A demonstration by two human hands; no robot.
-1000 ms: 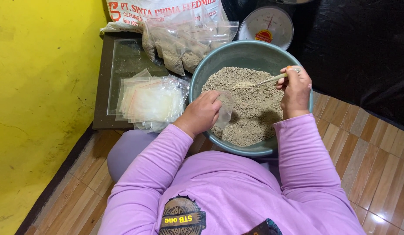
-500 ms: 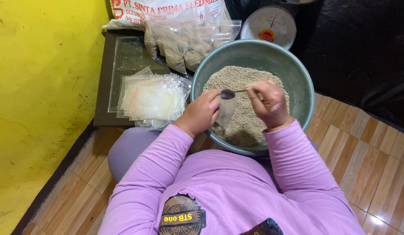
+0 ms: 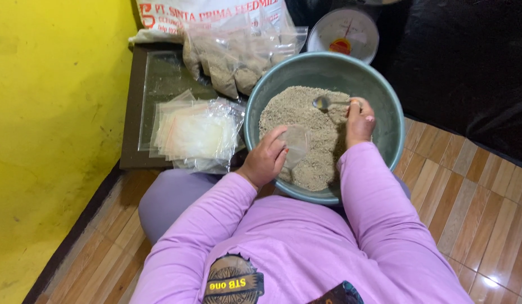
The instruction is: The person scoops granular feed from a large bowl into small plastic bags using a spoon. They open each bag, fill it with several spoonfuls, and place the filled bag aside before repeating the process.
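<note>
The left hand (image 3: 265,160) rests at the near-left rim of a round grey-green bowl (image 3: 385,101), its fingers (image 3: 277,138) pinching the edge of a small clear plastic bag (image 3: 297,145) that stands open over the feed. The right hand (image 3: 359,121) is closed around the handle of a metal spoon (image 3: 324,102), whose bowl lies level just above the heap, pointing toward the left side. The bowl holds a mound of pale brown grain-like feed (image 3: 297,110), piled higher on the left and sloping down toward the person. Both arms wear lilac sleeves (image 3: 379,197). Left of the bowl, a low dark desk (image 3: 131,141) with a glass top carries a loose stack of empty clear bags (image 3: 196,132); behind these lie several filled bags (image 3: 233,62) of the same feed, leaning against a white printed sack (image 3: 210,11). A round white kitchen scale (image 3: 344,31) sits just behind the bowl's far rim. The floor (image 3: 469,186) is tiled in wood-coloured strips, a yellow wall (image 3: 47,112) runs along the left, and dark cloth (image 3: 469,67) covers the upper right.
</note>
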